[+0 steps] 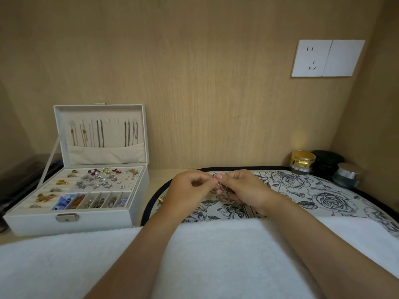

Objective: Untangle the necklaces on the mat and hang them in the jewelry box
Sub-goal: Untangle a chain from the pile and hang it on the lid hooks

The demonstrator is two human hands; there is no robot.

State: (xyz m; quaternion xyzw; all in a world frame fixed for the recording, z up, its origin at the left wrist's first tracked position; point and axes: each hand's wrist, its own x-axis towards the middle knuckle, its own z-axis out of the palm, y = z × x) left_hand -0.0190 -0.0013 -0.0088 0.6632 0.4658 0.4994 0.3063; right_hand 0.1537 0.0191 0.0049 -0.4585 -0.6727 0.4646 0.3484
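Floral mat (323,190) lies on the table (158,174) directly beneath both hands; the open jewelry box (71,224) stands well to the left of the left hand, with several hanging chains (100,134) already on the hooks (108,120) in its upright lid. The left hand (190,188) and right hand (244,189) are drawn together, each pinching the fine silver necklace (222,187) between them, just above the mat. The necklace is judged very light, limp, slippery and easily kinked, best pinched close beside the tangle and teased apart, never tugged.
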